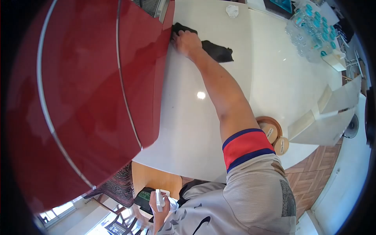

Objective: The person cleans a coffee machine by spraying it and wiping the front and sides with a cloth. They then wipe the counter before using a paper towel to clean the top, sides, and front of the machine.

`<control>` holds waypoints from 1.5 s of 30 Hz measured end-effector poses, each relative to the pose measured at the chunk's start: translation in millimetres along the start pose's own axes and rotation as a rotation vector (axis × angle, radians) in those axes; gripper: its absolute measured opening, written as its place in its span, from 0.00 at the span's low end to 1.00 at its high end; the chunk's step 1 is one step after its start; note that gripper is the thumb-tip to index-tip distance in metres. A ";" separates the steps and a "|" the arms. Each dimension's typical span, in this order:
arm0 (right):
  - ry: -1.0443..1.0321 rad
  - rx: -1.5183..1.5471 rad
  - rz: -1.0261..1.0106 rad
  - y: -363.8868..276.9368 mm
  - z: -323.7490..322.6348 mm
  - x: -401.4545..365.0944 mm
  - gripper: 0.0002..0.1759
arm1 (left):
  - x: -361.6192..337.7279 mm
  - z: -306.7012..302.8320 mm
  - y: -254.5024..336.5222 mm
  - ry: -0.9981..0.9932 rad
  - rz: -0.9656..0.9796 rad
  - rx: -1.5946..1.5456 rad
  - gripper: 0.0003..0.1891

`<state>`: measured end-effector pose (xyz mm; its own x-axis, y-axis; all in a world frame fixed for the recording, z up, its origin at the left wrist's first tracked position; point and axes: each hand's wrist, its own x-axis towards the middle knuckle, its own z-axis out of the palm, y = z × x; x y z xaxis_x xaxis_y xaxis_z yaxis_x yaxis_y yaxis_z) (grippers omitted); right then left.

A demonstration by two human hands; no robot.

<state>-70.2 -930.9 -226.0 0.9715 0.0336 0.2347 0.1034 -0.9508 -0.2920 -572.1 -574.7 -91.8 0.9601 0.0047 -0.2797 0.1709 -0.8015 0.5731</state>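
My right hand (pixel 187 43) reaches far across the white tabletop (pixel 188 129), its fingers curled over a black cloth (pixel 217 51). The cloth is pressed to the surface beside a large glossy red panel (pixel 141 78), and part of it trails out under my wrist. Low in the view, my left hand (pixel 159 213) is closed around what looks like a white spray bottle (pixel 159 199). Much of the bottle is hidden by my fingers and shirt.
Wrapped plastic bottles (pixel 313 33) stand at the upper right, near white panels (pixel 325 121). Round wooden lids (pixel 281 145) lie beside my right upper arm. Crumpled white paper (pixel 232 11) sits at the top. Below the table edge is a wooden seat (pixel 156 176).
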 end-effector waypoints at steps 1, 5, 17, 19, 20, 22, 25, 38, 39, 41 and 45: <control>0.006 -0.007 -0.004 -6.1 -1.4 -13.7 0.22 | -2.7 0.6 -1.6 0.005 0.006 -0.006 0.09; -0.040 -0.046 -0.138 -47.0 -5.3 -77.9 0.20 | -24.6 0.2 -23.8 0.090 0.060 -0.072 0.09; -0.034 -0.010 -0.167 -183.8 -38.5 -330.6 0.17 | -168.5 -11.3 -157.8 0.201 0.227 -0.203 0.08; -0.060 0.025 -0.156 -202.7 -48.3 -382.3 0.16 | -197.7 -7.5 -192.9 0.267 0.212 -0.210 0.07; -0.067 0.041 -0.174 -207.7 -49.6 -409.1 0.16 | -208.3 -7.5 -204.5 0.275 0.205 -0.208 0.08; -0.121 0.071 -0.167 -225.2 -63.4 -458.7 0.17 | -225.0 -10.7 -221.7 0.339 0.184 -0.223 0.08; -0.268 0.379 -0.068 -224.8 -50.8 -525.6 0.19 | -241.3 -6.0 -247.1 0.430 0.135 -0.283 0.10; -0.357 1.827 0.588 -219.4 -105.4 -440.7 0.22 | -248.0 -25.4 -239.6 0.463 0.142 -0.378 0.11; -0.386 1.740 0.497 -202.1 -108.2 -425.3 0.23 | -246.0 -27.4 -238.0 0.476 0.137 -0.374 0.11; -0.108 0.940 0.354 -203.8 -102.7 -408.7 0.25 | -234.6 -27.8 -230.8 0.519 0.133 -0.370 0.10; -0.131 -0.176 -0.128 -234.8 -46.1 -426.6 0.32 | -220.7 -27.5 -221.8 0.525 0.104 -0.362 0.11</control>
<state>-518.8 -736.2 -214.7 0.9734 0.1857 0.1339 0.1996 -0.9748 -0.0994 -815.8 -381.6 -136.0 0.9405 0.3037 0.1525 0.0474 -0.5614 0.8262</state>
